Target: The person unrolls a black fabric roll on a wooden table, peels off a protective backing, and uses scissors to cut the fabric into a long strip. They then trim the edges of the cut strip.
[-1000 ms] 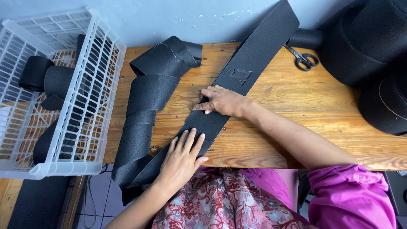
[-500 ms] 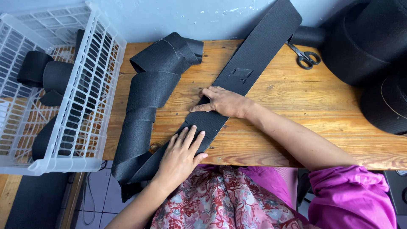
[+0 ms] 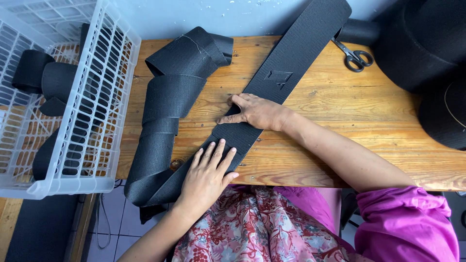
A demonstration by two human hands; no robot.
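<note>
While flat on the table [image 3: 340,111], both hands [image 3: 206,177] atop black strap [image 3: 286,73]

A wide black woven fabric strap [image 3: 286,73] is lying slantwise across the pale wooden worktop [image 3: 340,121], and both hands are pressing flat on it. The left hand [image 3: 209,175] is resting palm-down near the worktop's front edge; the right hand [image 3: 255,110] is lying further up the strap. The strap's loose end is folding back in loops beside a white plastic lattice basket [image 3: 97,106]. Steel scissors [image 3: 354,56] are lying just right of the strap.
</note>
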